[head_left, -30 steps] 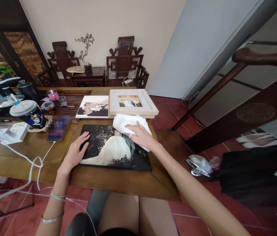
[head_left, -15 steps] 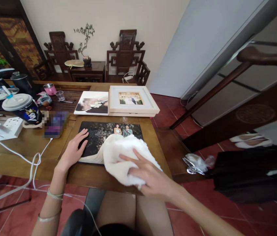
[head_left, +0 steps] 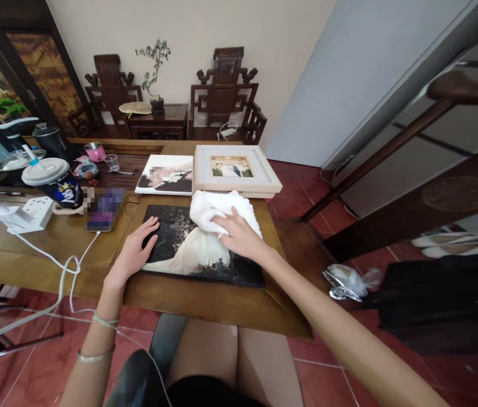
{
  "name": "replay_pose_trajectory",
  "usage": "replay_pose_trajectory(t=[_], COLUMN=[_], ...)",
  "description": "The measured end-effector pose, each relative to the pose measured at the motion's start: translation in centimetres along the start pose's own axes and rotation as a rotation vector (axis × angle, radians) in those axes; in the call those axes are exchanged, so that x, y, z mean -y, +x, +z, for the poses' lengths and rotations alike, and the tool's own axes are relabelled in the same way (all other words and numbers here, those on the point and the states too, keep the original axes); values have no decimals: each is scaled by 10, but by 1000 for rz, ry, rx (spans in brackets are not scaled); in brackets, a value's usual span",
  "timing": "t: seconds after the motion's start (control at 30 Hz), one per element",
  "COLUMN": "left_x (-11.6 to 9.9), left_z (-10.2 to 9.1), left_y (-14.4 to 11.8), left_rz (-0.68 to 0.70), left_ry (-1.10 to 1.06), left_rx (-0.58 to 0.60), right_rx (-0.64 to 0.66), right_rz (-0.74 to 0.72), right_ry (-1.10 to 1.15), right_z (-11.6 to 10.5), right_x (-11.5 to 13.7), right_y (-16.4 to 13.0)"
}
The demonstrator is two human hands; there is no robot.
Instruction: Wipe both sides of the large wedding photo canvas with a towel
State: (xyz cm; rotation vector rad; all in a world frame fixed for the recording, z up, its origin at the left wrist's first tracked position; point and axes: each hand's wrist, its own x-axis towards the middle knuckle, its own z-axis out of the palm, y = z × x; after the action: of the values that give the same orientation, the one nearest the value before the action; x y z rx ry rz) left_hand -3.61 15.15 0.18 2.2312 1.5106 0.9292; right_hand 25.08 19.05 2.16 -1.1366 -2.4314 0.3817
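Note:
A dark photo print (head_left: 188, 257) showing a couple lies flat on the wooden table (head_left: 205, 302) in front of me. My right hand (head_left: 239, 234) presses a white cloth (head_left: 216, 204) onto the print's far right part. My left hand (head_left: 135, 251) rests flat on the print's left edge, fingers spread, holding it down. Behind the print lie a smaller unframed photo (head_left: 165, 175) and a white framed photo (head_left: 234, 169).
To the left stand a lidded cup (head_left: 55, 183), a phone (head_left: 105, 210) on a white cable, a white power strip (head_left: 29, 215), a pink mug (head_left: 95, 151) and a small glass (head_left: 112, 162). Carved wooden chairs stand at the back wall. A crumpled bag (head_left: 347, 280) lies on the floor at right.
My right hand swept the cloth from the print's far edge down to its near edge, then back up to the far right part. My left hand stayed on the left edge.

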Motion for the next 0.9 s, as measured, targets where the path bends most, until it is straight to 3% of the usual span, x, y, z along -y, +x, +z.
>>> replay_pose_trajectory(t=[0.2, 0.33, 0.47, 0.7, 0.8, 0.9], left_x=[0, 1, 1, -1, -1, -1], left_z=[0, 1, 2, 1, 1, 1], left_y=[0, 0, -1, -2, -2, -2], left_rz=[6, 13, 12, 4, 4, 2], left_ry=[6, 5, 4, -13, -14, -13], left_rx=[0, -4, -8, -7, -10, -11], right_rx=[159, 250, 214, 36, -7, -3], right_rz=[-92, -138, -114, 68, 102, 112], right_ry=[30, 80, 62, 35, 12, -31], right_z=[-5, -13, -18, -15, -8, 2], right_x=[56, 66, 46, 1, 4, 27], right_y=[-74, -95, -85, -29, -16, -23])
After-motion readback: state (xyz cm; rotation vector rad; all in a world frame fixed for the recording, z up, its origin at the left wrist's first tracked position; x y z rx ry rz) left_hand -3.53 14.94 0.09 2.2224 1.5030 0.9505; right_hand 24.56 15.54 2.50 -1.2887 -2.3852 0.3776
